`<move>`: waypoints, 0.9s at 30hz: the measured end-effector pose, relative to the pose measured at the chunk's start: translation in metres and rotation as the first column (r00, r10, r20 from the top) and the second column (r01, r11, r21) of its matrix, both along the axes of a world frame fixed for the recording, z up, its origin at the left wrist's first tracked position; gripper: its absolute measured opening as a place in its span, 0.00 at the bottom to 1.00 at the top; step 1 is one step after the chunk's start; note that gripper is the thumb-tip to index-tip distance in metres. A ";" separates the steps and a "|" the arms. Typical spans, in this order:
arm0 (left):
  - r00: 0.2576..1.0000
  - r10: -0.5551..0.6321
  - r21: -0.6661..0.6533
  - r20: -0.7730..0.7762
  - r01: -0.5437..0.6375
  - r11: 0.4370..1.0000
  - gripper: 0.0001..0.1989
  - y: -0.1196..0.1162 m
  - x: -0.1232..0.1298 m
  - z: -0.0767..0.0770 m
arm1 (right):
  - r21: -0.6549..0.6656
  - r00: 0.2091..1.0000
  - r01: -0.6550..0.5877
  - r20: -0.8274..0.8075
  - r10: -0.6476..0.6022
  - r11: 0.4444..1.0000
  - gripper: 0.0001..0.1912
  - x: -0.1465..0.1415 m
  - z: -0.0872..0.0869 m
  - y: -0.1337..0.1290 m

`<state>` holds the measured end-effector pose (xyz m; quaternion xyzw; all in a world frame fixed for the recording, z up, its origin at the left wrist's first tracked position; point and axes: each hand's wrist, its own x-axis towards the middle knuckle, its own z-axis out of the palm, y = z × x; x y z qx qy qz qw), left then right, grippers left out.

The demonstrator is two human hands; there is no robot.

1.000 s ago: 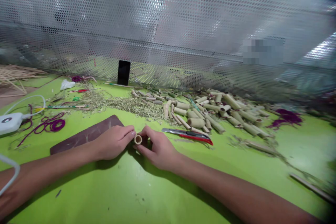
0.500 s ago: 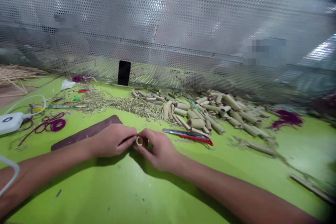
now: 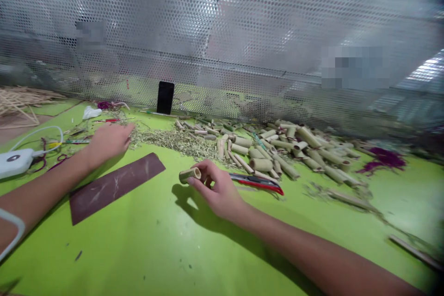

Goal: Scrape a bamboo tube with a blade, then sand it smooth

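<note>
My right hand [image 3: 220, 192] holds a short bamboo tube [image 3: 187, 175] between thumb and fingers, just above the green table, with its open end turned towards me. My left hand [image 3: 110, 141] is away from the tube, over the left edge of the bamboo shavings [image 3: 180, 142]. It is open, at least one finger stretched forward; the others are mostly hidden below the hand. Between the two hands lies a brown strip of sandpaper [image 3: 116, 187] with pale scuff marks. A red and black utility knife [image 3: 258, 181] lies just behind my right hand, its blade end partly covered.
Cut bamboo pieces [image 3: 287, 148] are heaped at the back right. A phone [image 3: 165, 97] stands against the perforated metal screen [image 3: 215, 32]. At left are a white device [image 3: 15, 163] with a cable and thin sticks [image 3: 27, 101]. Purple thread [image 3: 383, 159] lies at right.
My left hand has let go of the bamboo tube and moved left and away from me, uncovering the sandpaper. My right hand keeps the tube, now tilted more sideways.
</note>
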<state>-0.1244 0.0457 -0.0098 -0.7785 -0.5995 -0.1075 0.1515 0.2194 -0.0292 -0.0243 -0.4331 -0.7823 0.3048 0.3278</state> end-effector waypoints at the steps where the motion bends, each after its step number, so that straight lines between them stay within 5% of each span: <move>1: 1.000 0.002 0.006 0.013 -0.002 1.000 0.10 -0.001 0.000 0.001 | -0.017 1.000 0.000 -0.015 0.000 1.000 0.11 0.000 0.000 0.000; 7: 0.954 -0.231 -0.081 0.193 0.250 0.965 0.22 -0.033 0.053 0.006 | -0.061 1.000 0.003 -0.012 -0.004 0.998 0.13 -0.002 -0.004 0.002; 9: 0.836 -0.397 -0.126 0.379 0.472 0.873 0.24 -0.051 0.077 0.004 | -0.092 0.999 -0.008 0.032 0.011 0.996 0.14 -0.004 -0.005 0.002; 12: 0.703 -0.574 -0.067 0.420 0.655 0.753 0.28 -0.070 0.103 -0.001 | -0.118 0.991 -0.014 0.129 0.029 0.993 0.14 -0.006 -0.003 0.001; 27: 0.667 -0.690 -0.058 0.280 0.729 0.682 0.21 -0.072 0.104 -0.012 | -0.048 0.961 -0.030 0.274 0.042 0.998 0.11 -0.009 0.001 -0.002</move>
